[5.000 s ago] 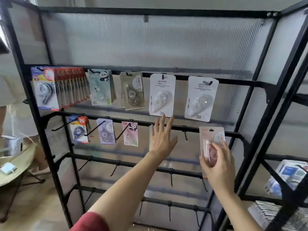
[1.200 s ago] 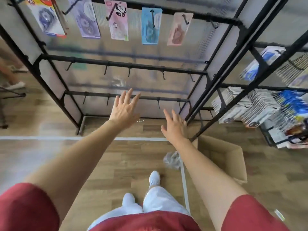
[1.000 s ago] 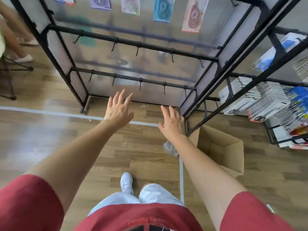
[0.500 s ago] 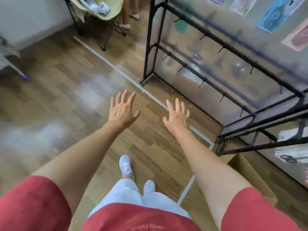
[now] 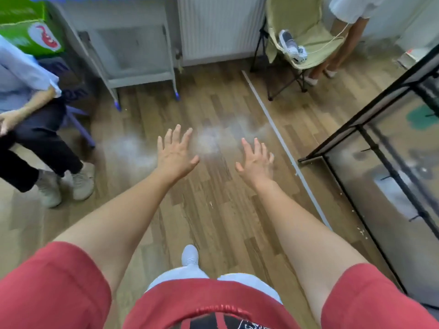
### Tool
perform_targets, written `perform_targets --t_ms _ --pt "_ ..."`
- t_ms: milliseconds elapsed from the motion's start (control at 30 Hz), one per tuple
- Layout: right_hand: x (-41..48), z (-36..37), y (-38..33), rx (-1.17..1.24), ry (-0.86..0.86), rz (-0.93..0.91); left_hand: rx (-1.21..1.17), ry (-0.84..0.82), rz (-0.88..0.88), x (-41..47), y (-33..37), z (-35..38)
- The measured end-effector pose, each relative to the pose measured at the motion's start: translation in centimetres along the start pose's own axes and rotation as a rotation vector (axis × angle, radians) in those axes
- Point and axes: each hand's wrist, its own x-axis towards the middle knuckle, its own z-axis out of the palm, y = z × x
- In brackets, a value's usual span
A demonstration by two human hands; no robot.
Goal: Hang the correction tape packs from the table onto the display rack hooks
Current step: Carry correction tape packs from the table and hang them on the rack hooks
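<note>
Hands are hovering empty over the floor, left hand and right hand splayed; rack is standing right, 0 packs showing. Hurrying is risking a trip on the chair.

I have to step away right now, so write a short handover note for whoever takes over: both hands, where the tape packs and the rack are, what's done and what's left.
Left hand: open, empty, held out over the wooden floor.
Right hand: open, empty, beside it.
Display rack: at the right edge. Only its lower part shows, and the hooks there are bare.
Correction tape packs: none in view.
Done: cannot tell, since the upper rows are out of frame.
Left: probably fetch the next pack and hang it on a free hook.
</note>
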Motion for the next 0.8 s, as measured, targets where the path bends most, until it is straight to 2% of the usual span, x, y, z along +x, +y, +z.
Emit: perform_targets --t_ms 167,400,800 --pt "6.2 -1.2 -8.7 -0.041 0.011 -0.114 -0.022 0.037 -0.095 3.8 -8.0 -2.9" --pt "16.0 -2.9 -16.8 -0.105 0.043 -0.241 -0.085 0.079 -0.192 11.6 -14.1 -5.6" --pt "40.7 -9.6 -28.4 -0.099 0.09 -0.338 -0.073 0.171 -0.267 35.5 -22.5 -13.5"
